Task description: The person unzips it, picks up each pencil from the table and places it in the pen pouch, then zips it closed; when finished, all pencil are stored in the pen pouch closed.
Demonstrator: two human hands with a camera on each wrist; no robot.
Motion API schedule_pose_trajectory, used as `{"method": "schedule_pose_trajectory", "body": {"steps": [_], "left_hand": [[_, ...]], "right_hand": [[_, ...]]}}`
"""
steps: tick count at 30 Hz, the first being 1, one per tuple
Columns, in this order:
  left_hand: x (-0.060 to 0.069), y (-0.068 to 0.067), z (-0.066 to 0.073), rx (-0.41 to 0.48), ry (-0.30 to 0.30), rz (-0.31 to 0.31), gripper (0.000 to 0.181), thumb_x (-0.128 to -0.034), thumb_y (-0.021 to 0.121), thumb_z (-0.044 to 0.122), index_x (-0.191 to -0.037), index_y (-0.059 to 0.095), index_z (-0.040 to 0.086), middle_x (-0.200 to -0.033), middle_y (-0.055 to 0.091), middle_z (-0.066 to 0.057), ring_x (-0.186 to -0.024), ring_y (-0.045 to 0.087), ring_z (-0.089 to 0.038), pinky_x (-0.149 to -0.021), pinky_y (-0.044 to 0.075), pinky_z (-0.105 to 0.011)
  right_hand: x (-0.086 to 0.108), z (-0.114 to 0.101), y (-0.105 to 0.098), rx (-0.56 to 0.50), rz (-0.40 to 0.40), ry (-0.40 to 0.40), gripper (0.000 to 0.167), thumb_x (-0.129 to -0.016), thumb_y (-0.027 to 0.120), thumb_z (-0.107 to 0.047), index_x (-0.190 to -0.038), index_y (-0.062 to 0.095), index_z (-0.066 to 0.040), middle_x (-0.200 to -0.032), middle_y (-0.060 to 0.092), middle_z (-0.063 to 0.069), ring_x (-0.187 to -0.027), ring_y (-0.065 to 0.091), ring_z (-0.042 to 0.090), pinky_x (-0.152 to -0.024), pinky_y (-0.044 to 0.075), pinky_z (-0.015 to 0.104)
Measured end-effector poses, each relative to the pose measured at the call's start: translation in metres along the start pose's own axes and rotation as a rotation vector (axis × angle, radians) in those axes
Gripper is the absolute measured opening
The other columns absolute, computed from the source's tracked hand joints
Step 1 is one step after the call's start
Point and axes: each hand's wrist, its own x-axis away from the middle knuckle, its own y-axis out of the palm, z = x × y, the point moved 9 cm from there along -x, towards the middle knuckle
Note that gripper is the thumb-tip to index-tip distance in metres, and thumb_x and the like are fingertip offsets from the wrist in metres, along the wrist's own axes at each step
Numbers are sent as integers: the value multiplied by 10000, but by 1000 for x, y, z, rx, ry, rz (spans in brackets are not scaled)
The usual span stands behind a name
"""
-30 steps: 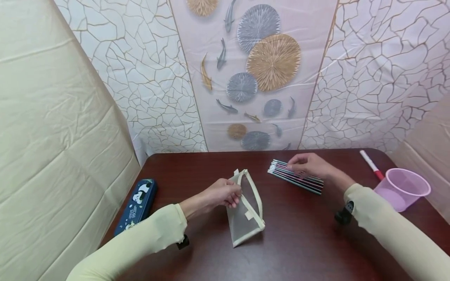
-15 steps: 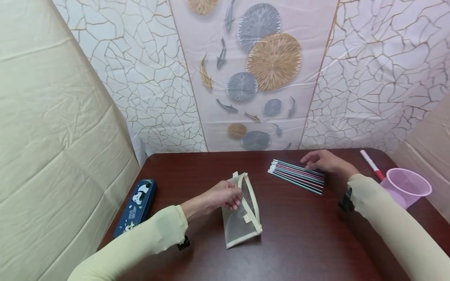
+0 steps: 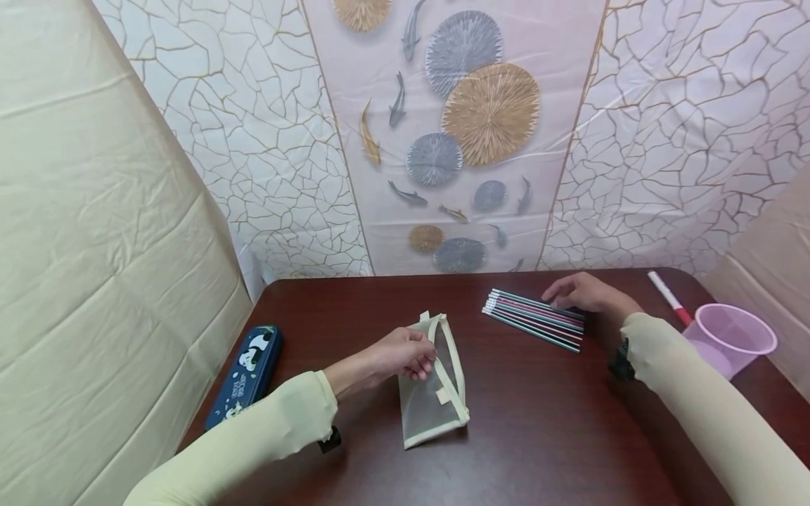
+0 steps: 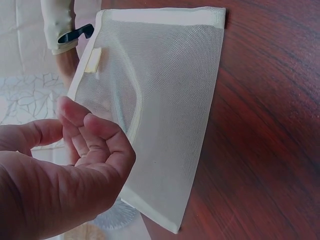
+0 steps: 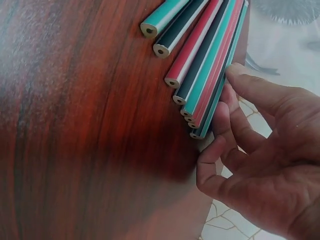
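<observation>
My left hand (image 3: 401,351) pinches the zipped edge of a cream mesh pouch (image 3: 424,411), whose mouth gapes towards the right. In the left wrist view the sheer mesh pouch (image 4: 170,115) stands tilted on the table, and the curled fingers hide part of its edge. At the back right, my right hand (image 3: 585,292) is at the unsharpened ends of several pencils (image 3: 534,320), teal, dark and red, lying side by side. Seen from the right wrist, the thumb and bent fingers (image 5: 237,75) touch or nearly touch the outermost pencil (image 5: 215,100), all along its outer side.
A dark blue pencil case (image 3: 243,379) with pandas lies at the table's left edge. On the right stand a pink translucent cup (image 3: 728,344) and, behind it, a white marker (image 3: 664,292) with a red end. Patterned cloth hangs behind the brown table (image 3: 538,436).
My right hand has moved from above the middle of the pencils rightward to their ends, then stayed there. The pouch has shifted slightly left in my left hand's hold.
</observation>
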Motion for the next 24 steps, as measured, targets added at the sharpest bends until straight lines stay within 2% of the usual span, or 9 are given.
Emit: {"method": "schedule_pose_trajectory", "body": {"steps": [5,17,24], "left_hand": [[2,-2,0,-4,-2,0,50,-917,584,114,-879,612,97,-711,627,5,-604,601,-82,-596,506,-221],[3,-2,2,-6,-7,-4,53,-918,583,125,-871,604,111,-719,624,5,-615,598,-87,-604,508,-224],[2,-3,0,-1,-13,3,51,-916,579,123,-872,603,110,-721,623,2,-616,599,-92,-602,511,-225]], "right_hand": [[-1,-2,0,6,-5,4,211,-964,729,-89,-1155,772,-12,-1077,779,153,-968,658,224,-823,525,329],[-6,2,1,12,-1,1,190,-964,735,-98,-1134,776,-22,-1072,783,146,-965,672,229,-832,545,369],[-7,1,1,12,1,8,182,-960,735,-98,-1125,784,-39,-1058,790,118,-954,670,205,-809,532,326]]}}
